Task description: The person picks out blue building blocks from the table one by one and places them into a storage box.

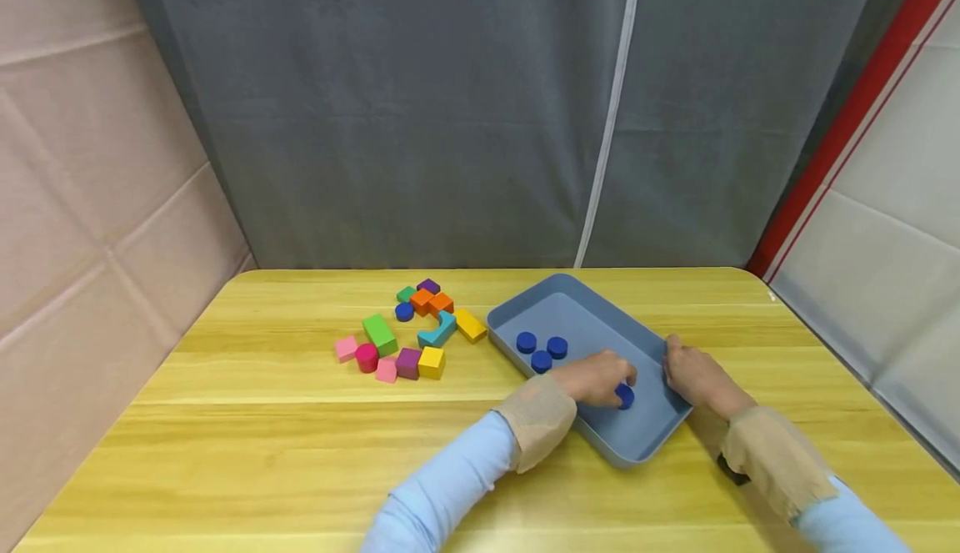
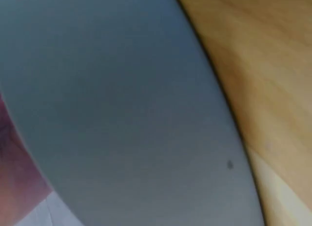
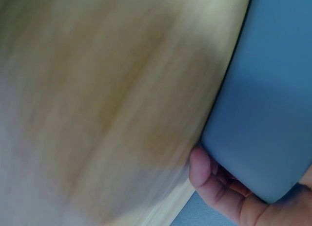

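Note:
My left hand (image 1: 596, 378) reaches over the near rim into a blue-grey tray (image 1: 645, 436), pinching a round blue block (image 1: 625, 396) low over its floor. Three more round blue blocks lie in the tray's left part, one of them (image 1: 557, 347) nearest the middle. On the right side my right hand (image 1: 697, 376) grips the tray's rim. Its curled fingers (image 3: 219, 192) show against the tray's wall (image 3: 258, 138) in the right wrist view. In the left wrist view the tray's outer side (image 2: 131, 114) fills most of the picture and hides the fingertips; only a bit of the hand (image 2: 19, 177) shows.
Left of the tray, loose coloured blocks lie on the wooden table (image 1: 262, 453): a green block (image 1: 380, 334), a teal arch (image 1: 438, 330), a yellow block (image 1: 471, 325), a round blue block (image 1: 404, 312) and several others. A grey curtain (image 1: 390, 119) hangs behind the table.

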Available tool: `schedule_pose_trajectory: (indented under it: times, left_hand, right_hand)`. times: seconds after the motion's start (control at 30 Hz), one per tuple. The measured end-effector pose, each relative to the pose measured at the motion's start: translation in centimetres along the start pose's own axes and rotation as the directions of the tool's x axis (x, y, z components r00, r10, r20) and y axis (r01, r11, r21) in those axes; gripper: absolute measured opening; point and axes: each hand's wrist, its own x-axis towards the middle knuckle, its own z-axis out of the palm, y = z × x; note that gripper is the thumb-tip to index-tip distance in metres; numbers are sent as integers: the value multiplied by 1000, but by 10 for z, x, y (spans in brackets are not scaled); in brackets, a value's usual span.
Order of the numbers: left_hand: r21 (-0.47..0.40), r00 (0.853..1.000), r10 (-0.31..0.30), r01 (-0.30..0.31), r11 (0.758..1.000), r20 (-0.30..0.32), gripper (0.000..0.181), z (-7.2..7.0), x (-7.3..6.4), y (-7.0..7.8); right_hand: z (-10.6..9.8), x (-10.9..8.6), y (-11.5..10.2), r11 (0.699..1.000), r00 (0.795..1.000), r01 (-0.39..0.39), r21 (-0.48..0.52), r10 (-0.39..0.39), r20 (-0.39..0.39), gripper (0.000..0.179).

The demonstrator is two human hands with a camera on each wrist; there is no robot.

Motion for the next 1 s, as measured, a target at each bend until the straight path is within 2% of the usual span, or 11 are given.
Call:
schedule_pose_trajectory:
  times: [0.4,0.5,0.7,1.0]
  left_hand:
    - [-61,998,5,-9,998,-62,27,-8,-11,-12]
    - [-60,994,41,-47,997,-104,23,-9,-15,-17]
    - [-78,976,100,-117,990,-193,14,-11,-24,-27]
    - [-136,969,55,-89,987,-242,11,-14,-37,-50]
  right_hand:
    - [0,1,-1,1000,999,15,6,-15,-30,12]
    - [0,1,-2,1000,1000,14,11,-14,-22,12]
    - [1,1,-1,1000,1000,17,13,-17,-23,12]
    - [2,1,2,1000,1000,10,13,-10,-1,11]
